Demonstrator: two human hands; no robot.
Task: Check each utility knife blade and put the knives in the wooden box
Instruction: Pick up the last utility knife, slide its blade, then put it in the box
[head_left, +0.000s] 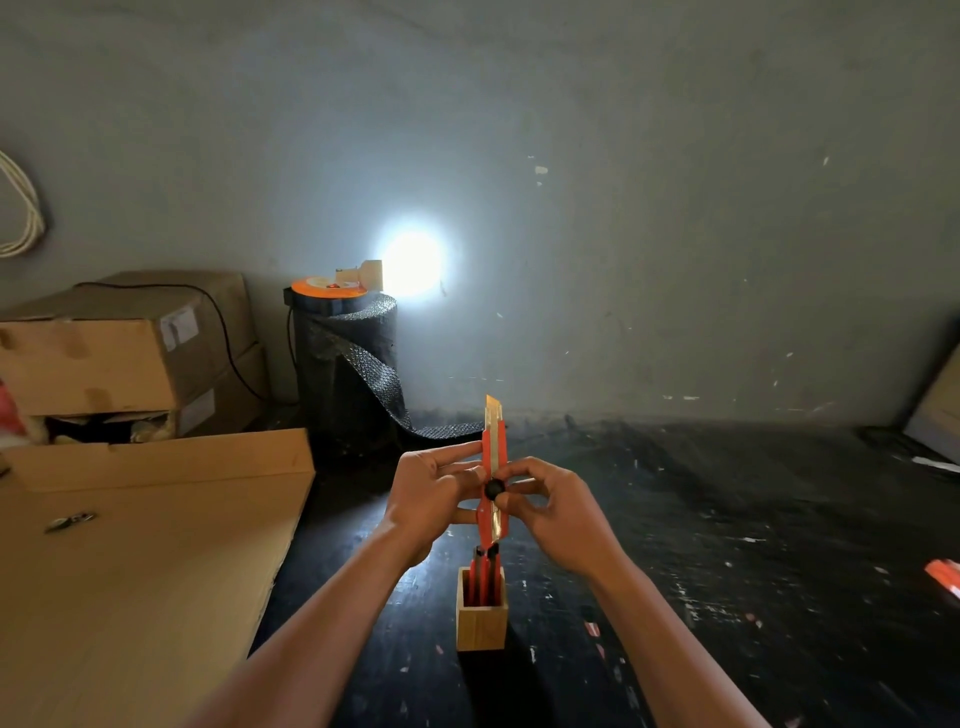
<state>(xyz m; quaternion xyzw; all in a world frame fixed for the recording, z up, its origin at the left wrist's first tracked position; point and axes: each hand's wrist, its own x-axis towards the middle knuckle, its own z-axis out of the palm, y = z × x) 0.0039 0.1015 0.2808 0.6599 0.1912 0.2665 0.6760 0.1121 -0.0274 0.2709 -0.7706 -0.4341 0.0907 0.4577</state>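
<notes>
I hold a red utility knife (493, 457) upright in front of me, its blade pushed out at the top. My left hand (431, 493) grips the knife's body from the left. My right hand (550, 506) pinches the black knob on its side. Directly below stands a small wooden box (480, 621) on the dark floor, with two red knives (484, 571) standing in it, black ends up.
A flat cardboard sheet (130, 571) lies at left with a small metal piece (70, 521) on it. Cardboard boxes (119, 353) are stacked behind it. A black mesh roll (348, 364) with a bright lamp (410, 262) stands by the wall. A red object (945, 574) lies at the right edge.
</notes>
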